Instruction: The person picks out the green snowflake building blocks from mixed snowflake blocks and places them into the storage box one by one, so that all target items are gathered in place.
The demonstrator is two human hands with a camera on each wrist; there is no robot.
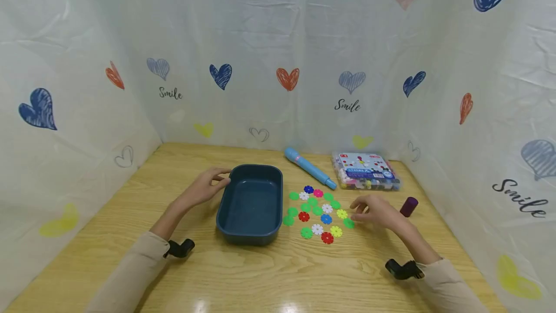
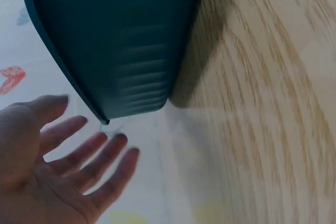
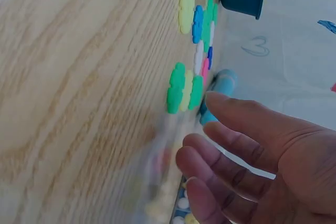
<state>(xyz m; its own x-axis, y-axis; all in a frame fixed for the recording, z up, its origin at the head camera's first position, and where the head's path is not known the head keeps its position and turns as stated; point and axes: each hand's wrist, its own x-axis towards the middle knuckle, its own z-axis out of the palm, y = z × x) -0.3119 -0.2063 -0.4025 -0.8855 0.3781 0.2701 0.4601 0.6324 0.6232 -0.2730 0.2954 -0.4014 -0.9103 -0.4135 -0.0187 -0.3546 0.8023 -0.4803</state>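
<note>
A dark teal rectangular tub [image 1: 249, 237] stands on the wooden table, with nothing inside. My left hand [image 1: 207, 187] hovers at the tub's far left rim; its fingers are parted and hold nothing, and in the left wrist view the fingertips [image 2: 122, 139] lie just off the tub's corner. To the right of the tub, several flower-shaped plastic discs [image 1: 326, 219] in green, white, red, yellow, blue and pink lie flat. Beside their right edge is my right hand [image 1: 377, 210], loosely bent and holding nothing, close to a green disc [image 1: 349, 223].
Behind the discs lies a light-blue microphone-shaped stick [image 1: 310, 168]. A clear plastic case [image 1: 367, 171] of small colourful pieces sits at the back right. A dark purple cylinder [image 1: 409, 206] is right of my right hand. Heart-printed curtains [image 1: 256, 105] enclose the table.
</note>
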